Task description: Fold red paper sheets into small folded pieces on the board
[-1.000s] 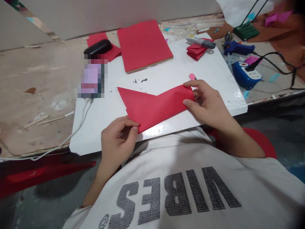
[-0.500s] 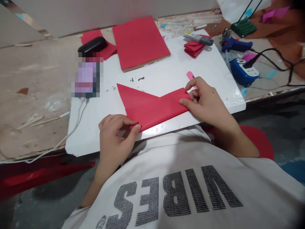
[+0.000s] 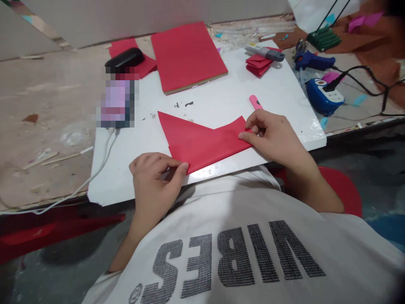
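Note:
A folded sheet of red paper (image 3: 202, 141) lies on a white board (image 3: 221, 101) in front of me. My left hand (image 3: 155, 183) pinches the paper's near left corner between thumb and forefinger. At the paper's right end my right hand (image 3: 274, 137) pinches the corner, fingers curled. A pink tool (image 3: 255, 102) peeks out just beyond my right hand.
A stack of red sheets (image 3: 186, 55) lies at the board's far side, with a black case (image 3: 124, 60) and a blurred phone (image 3: 116, 103) to its left. Folded red pieces under a grey cutter (image 3: 264, 59) sit far right. A blue glue gun (image 3: 311, 61) and blue device (image 3: 324, 96) lie off the board.
Both hands keep their pinch on the red paper. The right end of the paper has been pressed down slightly toward me; the view shifted a little.

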The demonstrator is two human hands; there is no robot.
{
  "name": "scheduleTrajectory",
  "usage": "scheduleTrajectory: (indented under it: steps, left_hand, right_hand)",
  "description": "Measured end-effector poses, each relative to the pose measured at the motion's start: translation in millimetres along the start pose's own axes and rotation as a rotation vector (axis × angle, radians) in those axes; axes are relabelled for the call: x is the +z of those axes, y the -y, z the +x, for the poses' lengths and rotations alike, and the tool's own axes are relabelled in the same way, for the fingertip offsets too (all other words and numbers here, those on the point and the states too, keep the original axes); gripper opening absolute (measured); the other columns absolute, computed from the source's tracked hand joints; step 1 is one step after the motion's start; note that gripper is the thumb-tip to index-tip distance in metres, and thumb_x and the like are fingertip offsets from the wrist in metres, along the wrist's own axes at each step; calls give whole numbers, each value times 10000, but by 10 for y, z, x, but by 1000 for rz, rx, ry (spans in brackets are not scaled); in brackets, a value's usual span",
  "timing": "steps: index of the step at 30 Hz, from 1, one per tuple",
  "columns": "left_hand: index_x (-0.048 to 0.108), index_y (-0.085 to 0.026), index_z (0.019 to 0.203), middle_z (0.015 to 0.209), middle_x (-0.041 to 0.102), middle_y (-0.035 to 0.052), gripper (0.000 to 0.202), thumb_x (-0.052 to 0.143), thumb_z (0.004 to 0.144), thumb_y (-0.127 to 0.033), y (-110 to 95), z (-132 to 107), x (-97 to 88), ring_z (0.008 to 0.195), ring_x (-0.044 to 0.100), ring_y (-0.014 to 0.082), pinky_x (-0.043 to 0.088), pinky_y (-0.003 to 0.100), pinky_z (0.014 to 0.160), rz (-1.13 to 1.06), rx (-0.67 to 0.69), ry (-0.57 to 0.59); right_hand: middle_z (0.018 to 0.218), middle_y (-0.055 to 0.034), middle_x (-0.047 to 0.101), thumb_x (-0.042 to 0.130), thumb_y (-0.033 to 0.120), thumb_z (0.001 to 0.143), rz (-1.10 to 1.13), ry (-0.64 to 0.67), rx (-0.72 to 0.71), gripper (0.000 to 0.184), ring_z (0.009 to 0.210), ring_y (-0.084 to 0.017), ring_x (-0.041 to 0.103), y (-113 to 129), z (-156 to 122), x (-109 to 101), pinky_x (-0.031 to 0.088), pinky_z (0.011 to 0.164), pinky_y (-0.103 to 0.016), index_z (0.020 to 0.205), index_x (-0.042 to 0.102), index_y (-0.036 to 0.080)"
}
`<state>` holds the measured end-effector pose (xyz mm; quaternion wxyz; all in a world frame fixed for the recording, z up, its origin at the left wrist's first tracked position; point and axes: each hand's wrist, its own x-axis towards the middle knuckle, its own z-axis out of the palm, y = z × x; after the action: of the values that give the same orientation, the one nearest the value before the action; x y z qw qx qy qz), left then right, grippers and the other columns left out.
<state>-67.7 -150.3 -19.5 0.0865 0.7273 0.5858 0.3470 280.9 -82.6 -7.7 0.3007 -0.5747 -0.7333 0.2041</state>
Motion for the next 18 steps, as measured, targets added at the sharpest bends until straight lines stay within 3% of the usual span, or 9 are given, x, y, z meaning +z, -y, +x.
scheduleTrajectory:
  steps: [4,11,15,18]
  left_hand:
    - [849,-331,932,944,849,21,194,844,1126,-345,63,-8,-13,1039,813,345,562,654,1086,32,24,32]
    - [835,-319,878,908,820,28,233,850,1101,-382,85,-14,1,1024,784,347,573,669,1095,67,-1,18]
    - [820,-317,854,866,754,35,251,859,1101,-332,82,-32,-5,1045,773,360,532,748,1206,90,29,20]
    - [852,-311,963,1089,870,66,157,845,1118,-291,59,-31,-21,1232,837,401,484,796,1332,78,156,41]
  right_hand:
    - [878,-28,884,842,386,1090,-20,-2,6,145,804,-273,793,37,-13,10,617,803,-464,1069,947,289]
    - [1025,-48,977,825,382,1108,-28,-37,-27,188,892,-318,876,20,-44,41,702,866,-516,1116,1001,316]
    - [1083,-50,991,801,344,1130,-74,-27,-64,198,963,-343,908,11,-47,44,697,898,-532,1103,996,321]
    - [1080,-50,988,784,338,1151,-119,-22,-89,210,976,-351,910,-6,-46,52,689,897,-530,1095,986,323]
